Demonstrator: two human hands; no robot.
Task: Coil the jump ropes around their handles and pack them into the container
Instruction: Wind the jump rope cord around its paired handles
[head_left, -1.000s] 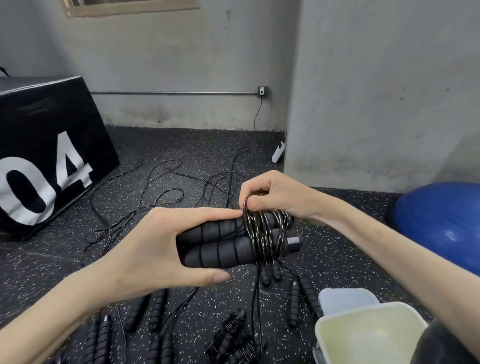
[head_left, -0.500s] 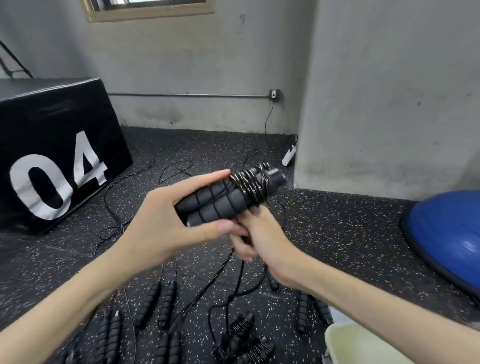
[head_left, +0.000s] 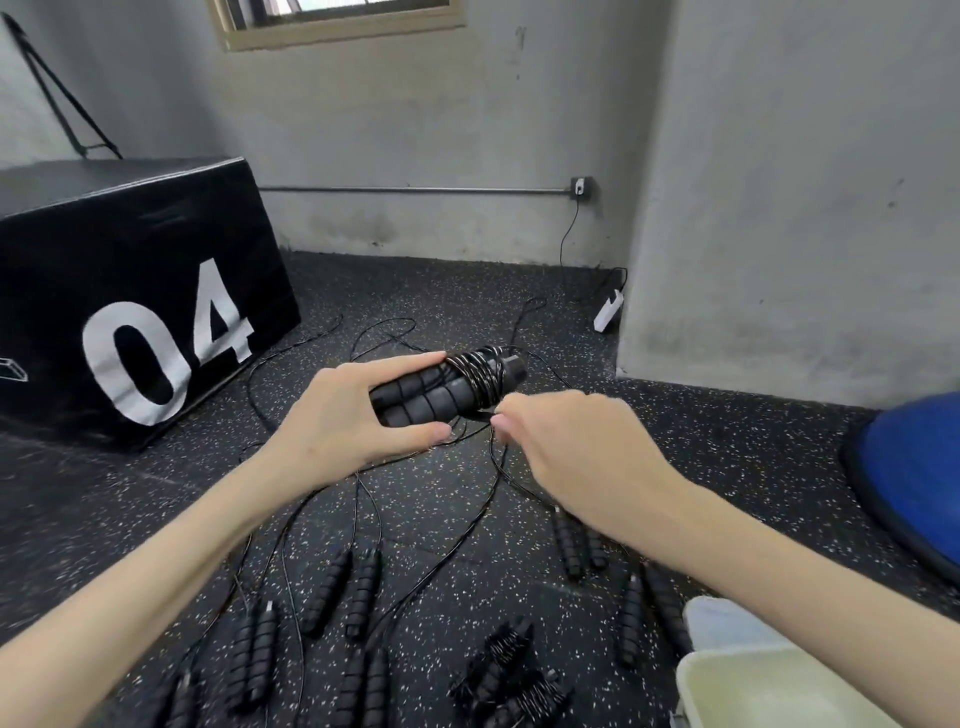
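Observation:
My left hand (head_left: 345, 415) grips a pair of black ribbed jump rope handles (head_left: 431, 397) held side by side above the floor. Several turns of thin black rope (head_left: 480, 376) are wound around their far end. My right hand (head_left: 566, 447) is just to the right and below the handles, pinching the loose rope where it leaves the coil. The rest of that rope (head_left: 485, 499) hangs down to the floor. A pale plastic container (head_left: 769, 691) sits at the bottom right, partly cut off by the frame.
Several more black handle pairs (head_left: 343, 592) and two coiled ropes (head_left: 511, 675) lie on the speckled floor near me, their ropes trailing away. A black box marked 04 (head_left: 130, 312) stands left, a blue dome (head_left: 914, 467) right, a grey wall (head_left: 779, 208) behind it.
My right hand has come out from under the handles to their right side, still holding the rope. The handles have tilted slightly flatter, and the view has shifted a little upward.

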